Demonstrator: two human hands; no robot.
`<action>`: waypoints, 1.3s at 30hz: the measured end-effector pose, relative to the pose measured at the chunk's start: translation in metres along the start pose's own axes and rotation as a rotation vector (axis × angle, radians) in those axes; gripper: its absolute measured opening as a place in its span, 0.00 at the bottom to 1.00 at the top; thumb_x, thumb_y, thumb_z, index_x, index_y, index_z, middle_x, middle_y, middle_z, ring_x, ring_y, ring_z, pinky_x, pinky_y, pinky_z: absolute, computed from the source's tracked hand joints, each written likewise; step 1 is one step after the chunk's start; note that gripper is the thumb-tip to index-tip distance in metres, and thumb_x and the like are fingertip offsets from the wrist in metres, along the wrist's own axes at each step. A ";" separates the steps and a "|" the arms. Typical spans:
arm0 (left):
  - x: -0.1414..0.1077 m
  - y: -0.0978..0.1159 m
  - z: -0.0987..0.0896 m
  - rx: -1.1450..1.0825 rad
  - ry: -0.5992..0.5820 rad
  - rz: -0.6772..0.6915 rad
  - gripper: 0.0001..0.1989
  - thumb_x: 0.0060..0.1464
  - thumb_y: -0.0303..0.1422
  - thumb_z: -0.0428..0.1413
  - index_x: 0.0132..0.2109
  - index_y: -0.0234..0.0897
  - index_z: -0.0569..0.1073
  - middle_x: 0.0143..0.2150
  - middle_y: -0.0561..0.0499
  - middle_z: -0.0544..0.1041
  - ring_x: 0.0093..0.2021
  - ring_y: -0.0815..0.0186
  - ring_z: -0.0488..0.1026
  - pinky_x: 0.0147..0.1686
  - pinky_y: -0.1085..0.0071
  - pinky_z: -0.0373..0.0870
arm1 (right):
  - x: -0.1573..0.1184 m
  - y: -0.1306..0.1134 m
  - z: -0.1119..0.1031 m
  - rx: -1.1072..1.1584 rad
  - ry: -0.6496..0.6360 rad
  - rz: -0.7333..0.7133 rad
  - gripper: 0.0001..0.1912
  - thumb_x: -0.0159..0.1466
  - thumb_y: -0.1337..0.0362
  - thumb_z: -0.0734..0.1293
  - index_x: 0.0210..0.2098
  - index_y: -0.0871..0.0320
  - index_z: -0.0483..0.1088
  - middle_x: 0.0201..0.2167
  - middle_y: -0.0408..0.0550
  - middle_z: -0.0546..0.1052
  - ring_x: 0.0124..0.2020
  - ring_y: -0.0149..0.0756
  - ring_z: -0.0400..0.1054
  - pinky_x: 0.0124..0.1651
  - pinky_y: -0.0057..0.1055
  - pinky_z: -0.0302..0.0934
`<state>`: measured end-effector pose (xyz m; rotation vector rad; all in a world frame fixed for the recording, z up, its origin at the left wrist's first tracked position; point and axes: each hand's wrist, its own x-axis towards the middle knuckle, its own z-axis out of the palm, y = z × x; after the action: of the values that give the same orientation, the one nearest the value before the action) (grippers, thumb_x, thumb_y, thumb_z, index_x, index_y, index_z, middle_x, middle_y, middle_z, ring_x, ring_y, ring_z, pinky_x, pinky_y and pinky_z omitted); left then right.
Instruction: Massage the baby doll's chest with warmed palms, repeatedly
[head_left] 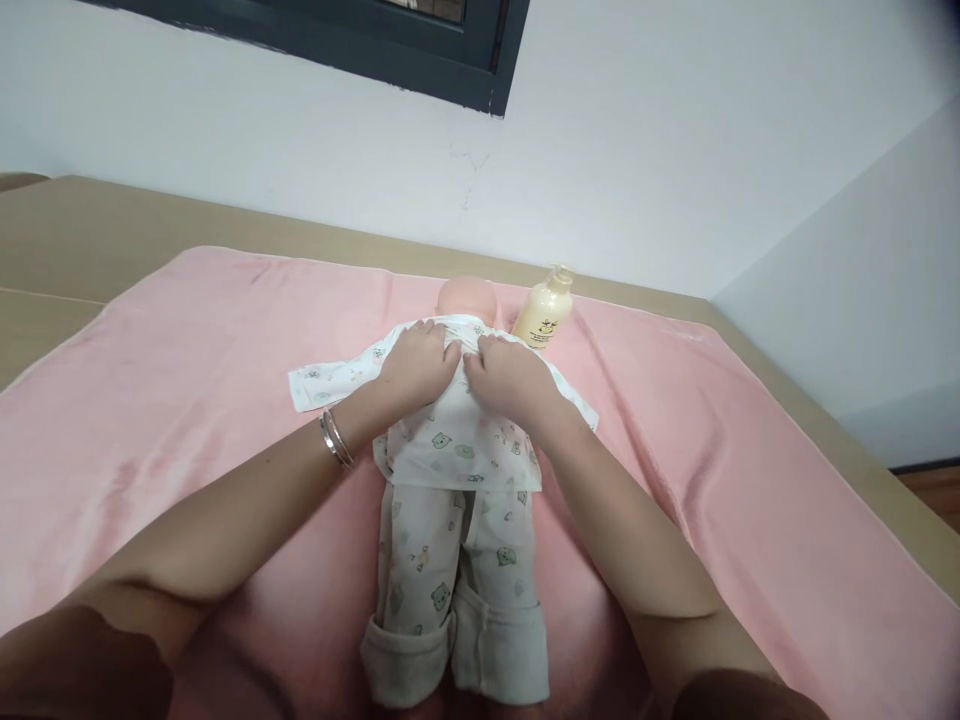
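A baby doll (469, 298) lies on a pink blanket with its head toward the wall. It is dressed in a white printed top (457, 450) and matching trousers (427, 560) with thick rolled cuffs. My left hand (421, 362) has its fingers curled on the upper left of the top, close to the neckline. On the upper right of the top, my right hand (510, 372) pinches the fabric, its fingertips near those of my left. The sleeves spread out to both sides. The doll's face is not visible.
The pink blanket (225, 330) covers much of a wooden surface (142, 215). A pale yellow lotion bottle (545, 308) lies tilted just right of the doll's head. Behind stands a white wall (615, 150) with a dark window frame (420, 60).
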<state>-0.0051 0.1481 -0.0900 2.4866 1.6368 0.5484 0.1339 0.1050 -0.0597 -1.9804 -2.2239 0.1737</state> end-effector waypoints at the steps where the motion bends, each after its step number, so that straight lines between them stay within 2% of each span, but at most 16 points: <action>1: -0.004 0.003 -0.001 0.048 0.005 0.002 0.20 0.65 0.33 0.41 0.44 0.26 0.75 0.45 0.35 0.78 0.50 0.51 0.74 0.53 0.57 0.69 | 0.005 0.004 0.001 0.044 -0.009 0.013 0.22 0.72 0.58 0.51 0.49 0.64 0.70 0.51 0.62 0.76 0.51 0.49 0.71 0.51 0.39 0.63; 5: -0.020 0.016 -0.002 0.172 0.005 0.008 0.16 0.61 0.30 0.46 0.35 0.30 0.76 0.38 0.37 0.78 0.44 0.53 0.75 0.48 0.58 0.71 | 0.019 0.015 0.008 0.126 0.033 0.019 0.24 0.72 0.55 0.51 0.53 0.66 0.68 0.57 0.63 0.73 0.56 0.49 0.68 0.55 0.38 0.62; 7: -0.021 0.017 -0.003 0.158 0.019 0.006 0.15 0.61 0.30 0.46 0.35 0.32 0.77 0.39 0.37 0.78 0.45 0.53 0.75 0.48 0.59 0.71 | 0.018 0.012 0.011 0.073 0.077 0.019 0.25 0.72 0.56 0.51 0.53 0.67 0.68 0.57 0.64 0.73 0.58 0.49 0.67 0.55 0.38 0.62; 9: -0.017 0.014 -0.004 0.114 0.026 -0.007 0.18 0.64 0.33 0.43 0.37 0.32 0.77 0.42 0.37 0.78 0.48 0.52 0.74 0.50 0.59 0.71 | 0.011 0.005 0.010 -0.027 0.101 0.050 0.24 0.72 0.57 0.50 0.49 0.66 0.71 0.50 0.64 0.77 0.53 0.49 0.71 0.51 0.37 0.64; 12: -0.009 0.007 -0.003 0.035 0.006 -0.050 0.22 0.65 0.37 0.40 0.42 0.30 0.76 0.46 0.37 0.78 0.50 0.52 0.74 0.51 0.57 0.71 | -0.001 -0.008 0.004 -0.167 0.103 0.110 0.24 0.71 0.58 0.51 0.37 0.62 0.75 0.34 0.60 0.79 0.38 0.48 0.75 0.39 0.37 0.65; 14: -0.006 0.004 -0.002 0.007 0.011 -0.070 0.21 0.65 0.37 0.40 0.42 0.30 0.76 0.46 0.38 0.78 0.50 0.52 0.74 0.51 0.57 0.71 | -0.005 -0.012 0.002 -0.210 0.098 0.115 0.24 0.71 0.58 0.51 0.33 0.60 0.74 0.30 0.59 0.78 0.34 0.47 0.75 0.36 0.37 0.64; 16: -0.005 0.004 0.001 0.024 0.035 -0.070 0.21 0.65 0.36 0.41 0.43 0.30 0.76 0.47 0.37 0.78 0.52 0.51 0.73 0.52 0.58 0.70 | -0.004 -0.012 0.002 -0.201 0.097 0.097 0.23 0.71 0.59 0.52 0.34 0.60 0.75 0.34 0.60 0.79 0.37 0.47 0.75 0.37 0.36 0.64; 20: -0.005 0.004 0.007 0.058 0.069 -0.055 0.21 0.66 0.36 0.40 0.44 0.29 0.75 0.47 0.36 0.78 0.52 0.51 0.73 0.53 0.58 0.70 | 0.007 -0.003 0.009 -0.063 0.114 0.084 0.23 0.71 0.57 0.52 0.43 0.63 0.74 0.47 0.61 0.78 0.49 0.48 0.73 0.46 0.37 0.65; 22: -0.005 0.004 0.008 0.054 0.075 -0.056 0.22 0.66 0.37 0.40 0.44 0.28 0.75 0.48 0.35 0.78 0.52 0.51 0.73 0.53 0.57 0.70 | 0.012 0.003 0.012 0.001 0.111 0.093 0.24 0.71 0.56 0.52 0.46 0.64 0.73 0.49 0.61 0.78 0.52 0.49 0.72 0.49 0.38 0.64; 26: -0.013 0.012 0.002 0.110 0.054 -0.041 0.22 0.67 0.36 0.40 0.47 0.25 0.75 0.49 0.33 0.77 0.53 0.50 0.73 0.54 0.57 0.69 | 0.019 0.011 0.014 0.041 0.108 0.063 0.23 0.70 0.56 0.52 0.47 0.64 0.72 0.50 0.61 0.77 0.53 0.49 0.71 0.53 0.38 0.63; 29: -0.024 0.024 -0.009 0.223 -0.024 0.064 0.20 0.65 0.31 0.42 0.47 0.23 0.75 0.46 0.32 0.77 0.53 0.48 0.73 0.54 0.55 0.68 | 0.022 0.016 0.016 0.050 0.113 0.003 0.23 0.70 0.57 0.52 0.49 0.65 0.71 0.50 0.61 0.77 0.53 0.49 0.71 0.52 0.37 0.62; 32: -0.028 0.028 -0.018 0.214 -0.091 0.114 0.16 0.63 0.29 0.44 0.41 0.29 0.76 0.42 0.36 0.78 0.47 0.51 0.75 0.50 0.58 0.71 | 0.022 0.017 0.015 0.029 0.103 -0.010 0.23 0.71 0.56 0.52 0.50 0.65 0.70 0.49 0.61 0.78 0.50 0.50 0.72 0.48 0.37 0.63; 35: -0.019 0.017 -0.021 0.050 -0.102 0.000 0.18 0.66 0.34 0.42 0.39 0.34 0.76 0.42 0.39 0.79 0.45 0.53 0.76 0.44 0.60 0.72 | 0.013 0.008 0.008 -0.071 0.093 0.014 0.24 0.72 0.57 0.50 0.47 0.65 0.71 0.44 0.62 0.79 0.47 0.51 0.73 0.45 0.38 0.63; 39: -0.001 -0.004 -0.012 -0.142 -0.079 -0.011 0.20 0.66 0.39 0.41 0.48 0.31 0.74 0.52 0.39 0.77 0.52 0.55 0.74 0.52 0.60 0.70 | -0.005 -0.009 -0.002 -0.181 0.034 0.040 0.23 0.72 0.57 0.51 0.41 0.63 0.73 0.36 0.61 0.79 0.39 0.50 0.75 0.38 0.38 0.63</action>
<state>-0.0132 0.1478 -0.0797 2.3657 1.5260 0.5380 0.1264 0.0995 -0.0566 -2.1012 -2.2513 -0.0587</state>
